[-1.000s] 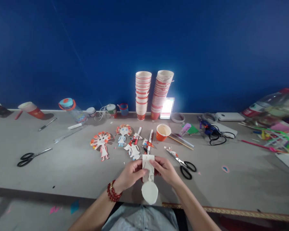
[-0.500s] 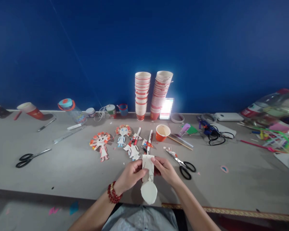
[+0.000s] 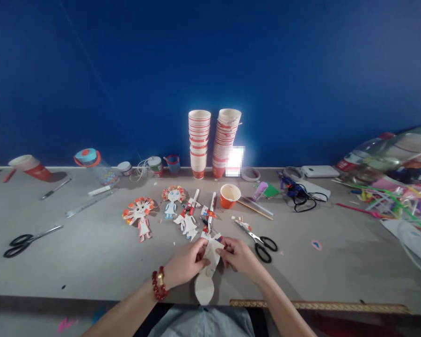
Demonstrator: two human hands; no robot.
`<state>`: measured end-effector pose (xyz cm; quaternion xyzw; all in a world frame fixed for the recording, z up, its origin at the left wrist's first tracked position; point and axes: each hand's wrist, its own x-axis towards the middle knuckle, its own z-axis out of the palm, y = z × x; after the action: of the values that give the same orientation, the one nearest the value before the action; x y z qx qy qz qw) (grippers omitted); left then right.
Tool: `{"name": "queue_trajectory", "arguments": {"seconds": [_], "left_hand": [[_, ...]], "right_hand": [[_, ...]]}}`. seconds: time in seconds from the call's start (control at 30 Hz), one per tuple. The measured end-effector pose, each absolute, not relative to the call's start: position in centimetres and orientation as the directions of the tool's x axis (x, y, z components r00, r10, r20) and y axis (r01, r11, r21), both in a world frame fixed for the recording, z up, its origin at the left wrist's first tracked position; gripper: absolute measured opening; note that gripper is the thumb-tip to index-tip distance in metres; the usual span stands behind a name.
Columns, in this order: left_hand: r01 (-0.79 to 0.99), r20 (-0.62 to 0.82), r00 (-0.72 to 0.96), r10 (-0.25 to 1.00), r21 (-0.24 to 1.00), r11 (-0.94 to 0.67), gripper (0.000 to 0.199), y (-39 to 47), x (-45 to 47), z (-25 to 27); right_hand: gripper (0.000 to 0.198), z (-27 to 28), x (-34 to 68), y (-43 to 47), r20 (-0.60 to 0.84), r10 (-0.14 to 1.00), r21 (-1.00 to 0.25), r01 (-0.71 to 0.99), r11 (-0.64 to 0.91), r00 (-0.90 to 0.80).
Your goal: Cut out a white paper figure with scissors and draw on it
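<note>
Near the table's front edge, both hands grip a cut-open paper cup (image 3: 213, 255), its pale inside facing up and its round base (image 3: 204, 289) hanging toward me. My left hand (image 3: 189, 264) pinches the strip's left side, a beaded bracelet at the wrist. On the opposite side my right hand (image 3: 239, 257) pinches the strip near its upper corner. Black-handled scissors (image 3: 263, 245) lie right of my right hand. Beyond the hands are a plain cut-out doll (image 3: 188, 226) and red and white scraps. Two coloured paper dolls (image 3: 143, 224) (image 3: 171, 208) lie further left.
Two stacks of paper cups (image 3: 199, 145) (image 3: 225, 145) stand by the blue wall, with an orange cup (image 3: 228, 196) in front. More scissors (image 3: 31, 241) and a clear bottle (image 3: 98, 168) are on the left. A glue gun (image 3: 294, 189) and craft bags (image 3: 396, 196) are on the right.
The cut cup has tilted, its top going right and its base left. Its upper right corner is now bent over under my right fingers. The whole view has shifted slightly.
</note>
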<state>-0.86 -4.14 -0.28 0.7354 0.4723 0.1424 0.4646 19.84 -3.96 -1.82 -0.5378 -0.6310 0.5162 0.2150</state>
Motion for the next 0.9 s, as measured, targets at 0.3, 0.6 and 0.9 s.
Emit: {"name": "queue_trajectory", "arguments": {"seconds": [0.3, 0.6, 0.9], "left_hand": [[0.702, 0.006, 0.511, 0.859, 0.574, -0.421, 0.062, -6.5, -1.0, -1.9], [0.822, 0.05, 0.356, 0.933, 0.458, -0.338, 0.045, -6.8, -5.1, -2.0], [0.866, 0.036, 0.367, 0.93, 0.352, -0.356, 0.05, -6.7, -5.2, -1.0]], "right_hand": [[0.012, -0.6, 19.4, -3.6, -0.286, 0.891, -0.759, 0.651, 0.013, -0.352], [0.018, 1.7, 18.0, -1.3, -0.133, 0.946, -0.655, 0.743, 0.14, -0.296], [0.018, 1.8, 18.4, -0.1, -0.094, 0.96, -0.587, 0.794, 0.162, -0.265]]}}
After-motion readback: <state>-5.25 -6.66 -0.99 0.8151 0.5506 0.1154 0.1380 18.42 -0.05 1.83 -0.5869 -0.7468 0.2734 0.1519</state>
